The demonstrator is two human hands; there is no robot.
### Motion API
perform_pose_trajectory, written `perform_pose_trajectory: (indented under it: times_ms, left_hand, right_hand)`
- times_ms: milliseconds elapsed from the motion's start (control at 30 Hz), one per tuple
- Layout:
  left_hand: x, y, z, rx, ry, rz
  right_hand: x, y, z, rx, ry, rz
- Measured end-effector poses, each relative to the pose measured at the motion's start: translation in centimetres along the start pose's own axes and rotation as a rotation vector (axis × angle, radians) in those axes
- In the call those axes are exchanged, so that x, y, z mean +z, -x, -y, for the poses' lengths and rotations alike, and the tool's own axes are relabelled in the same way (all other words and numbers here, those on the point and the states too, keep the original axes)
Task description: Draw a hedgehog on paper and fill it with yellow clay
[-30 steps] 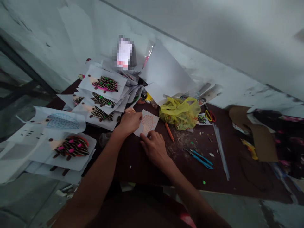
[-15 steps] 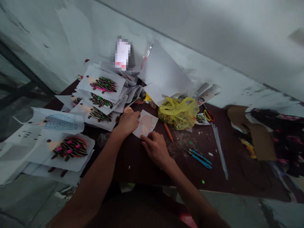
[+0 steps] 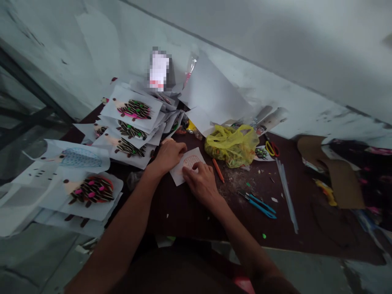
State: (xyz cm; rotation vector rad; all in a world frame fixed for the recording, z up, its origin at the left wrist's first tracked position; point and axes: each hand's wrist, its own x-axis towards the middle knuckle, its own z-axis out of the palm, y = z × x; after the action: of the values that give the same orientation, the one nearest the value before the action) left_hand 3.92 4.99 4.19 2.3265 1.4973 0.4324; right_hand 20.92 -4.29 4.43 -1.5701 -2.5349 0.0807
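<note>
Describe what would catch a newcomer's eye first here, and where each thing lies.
The bright yellow bag, right of centre on the dark table, stands out first. Left of it, a pile of papers shows spiky-backed hedgehog pictures. Between them, the right hand lies on a small white sheet with an orange drawing, the left hand by its edge.

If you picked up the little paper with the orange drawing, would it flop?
Probably a bit: the paper looks thin. It's likely light, being small and flat. It might slide if the right hand weren't touching it, since it lies on the table.
</note>
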Motion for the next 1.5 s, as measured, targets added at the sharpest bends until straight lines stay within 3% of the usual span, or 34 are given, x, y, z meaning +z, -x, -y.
perform_pose_trajectory:
  times_ms: [100,300,433,567,733,867,1200,1400,1500]
  left_hand:
    - [0.3,-0.2,-0.1,0.006,0.027,0.000]
    - [0.6,-0.4,-0.2,0.024,0.126,-0.004]
    - [0.9,-0.4,-0.1,0.033,0.137,-0.021]
    - [1.0,-0.4,0.4,0.045,0.140,-0.044]
    - [0.7,-0.3,1.3,0.096,0.165,-0.037]
    - [0.5,-0.4,1.5,0.127,0.175,-0.012]
    - [1.5,-0.7,1.1,0.149,0.242,-0.004]
    - [0.6,-0.2,1.1,0.129,0.214,-0.060]
    - [0.3,0.2,1.2,0.102,0.203,-0.005]
  right_hand:
    - [-0.3,0.0,0.0,0.005,-0.028,-0.035]
    - [-0.5,-0.7,0.4,-0.052,0.008,0.043]
    - [0.1,-0.5,0.6,-0.061,0.010,0.030]
    - [0.7,-0.1,0.2,-0.054,-0.081,-0.066]
    - [0.3,0.0,-1.2,0.085,-0.154,-0.223]
    - [-0.3,-0.2,-1.8,0.086,-0.191,-0.271]
    - [-0.1,-0.5,-1.3,-0.067,-0.142,-0.094]
    - [-0.2,-0.7,-1.8,-0.034,-0.077,-0.050]
    - [-0.3,-0.7,-2.1,-0.057,-0.057,-0.010]
